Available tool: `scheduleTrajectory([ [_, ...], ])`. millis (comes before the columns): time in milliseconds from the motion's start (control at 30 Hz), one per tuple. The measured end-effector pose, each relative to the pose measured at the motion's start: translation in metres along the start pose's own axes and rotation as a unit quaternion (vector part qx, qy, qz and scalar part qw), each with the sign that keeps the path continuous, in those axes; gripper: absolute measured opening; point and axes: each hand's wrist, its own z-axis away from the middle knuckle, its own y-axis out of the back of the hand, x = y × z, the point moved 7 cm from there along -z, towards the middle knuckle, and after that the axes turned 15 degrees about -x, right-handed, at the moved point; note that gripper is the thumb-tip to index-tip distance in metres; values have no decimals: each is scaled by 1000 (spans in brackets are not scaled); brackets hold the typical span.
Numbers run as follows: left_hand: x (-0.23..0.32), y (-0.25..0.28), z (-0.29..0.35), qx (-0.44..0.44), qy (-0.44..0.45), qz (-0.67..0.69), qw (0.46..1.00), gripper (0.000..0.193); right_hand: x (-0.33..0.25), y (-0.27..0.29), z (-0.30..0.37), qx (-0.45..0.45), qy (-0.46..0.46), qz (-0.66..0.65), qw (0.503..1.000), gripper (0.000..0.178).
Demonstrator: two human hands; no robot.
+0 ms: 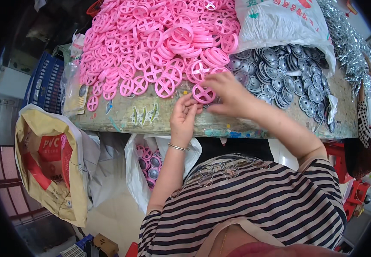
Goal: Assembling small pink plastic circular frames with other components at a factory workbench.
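A pink four-spoked plastic wheel (203, 93) is between my hands at the edge of the pile. My left hand (182, 120) has its fingers pinched together at the wheel's lower left rim. My right hand (230, 95) arches over the wheel's right side, thumb and fingers apart, with its fingertips partly hiding the rim. Beyond them spreads a large heap of matching pink wheels (151, 38). Dark grey round discs (275, 73) lie heaped to the right of my right hand, some above my forearm.
A white sack (284, 25) rests over the grey discs, beside silver tinsel (344, 38). The worn table (172, 124) carries small green-and-white stickers (145, 115). Below hang a white bag (134, 171) of pink wheels with grey centres and, leftward, a tan paper sack (78, 184).
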Motion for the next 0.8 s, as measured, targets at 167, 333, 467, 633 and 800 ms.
scheduleTrajectory([
  [167, 2, -8, 1, -24, 6, -9, 1000, 36, 8, -21, 5, 9, -66, -16, 998, 32],
  [333, 23, -15, 3, 27, -64, 22, 997, 42, 13, -20, 9, -33, -158, -252, 954, 19],
  [467, 3, -7, 5, -63, 41, -103, 992, 32, -7, -39, 20, -56, -118, -296, 946, 22],
  [633, -2, 2, 8, 17, 80, 51, 995, 26, 49, 25, 46, 102, -177, -33, 978, 41],
  [800, 2, -4, 2, 32, 89, 22, 995, 23, 83, 16, 72, 73, -250, 81, 962, 38],
])
